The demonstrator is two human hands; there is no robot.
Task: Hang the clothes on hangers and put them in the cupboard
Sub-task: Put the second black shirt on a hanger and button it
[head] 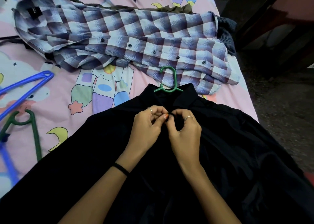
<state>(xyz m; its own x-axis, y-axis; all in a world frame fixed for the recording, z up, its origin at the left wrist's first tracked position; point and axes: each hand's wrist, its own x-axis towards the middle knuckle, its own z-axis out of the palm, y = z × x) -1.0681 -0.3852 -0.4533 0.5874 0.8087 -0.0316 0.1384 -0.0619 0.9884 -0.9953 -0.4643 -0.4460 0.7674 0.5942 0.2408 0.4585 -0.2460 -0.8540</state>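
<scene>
Hands, left hand (146,123) and right hand (184,127), pinch the black shirt (220,147) on its green hanger (169,81), buttoning the top. Next, I think, lift it by the hook.

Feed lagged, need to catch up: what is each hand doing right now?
Left hand: pinching the black shirt front just below the collar.
Right hand: pinching the same spot on the shirt, opposite the left.

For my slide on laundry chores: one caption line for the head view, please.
Both hands, left and right, pinch the black shirt below its collar, green hanger inside.
</scene>
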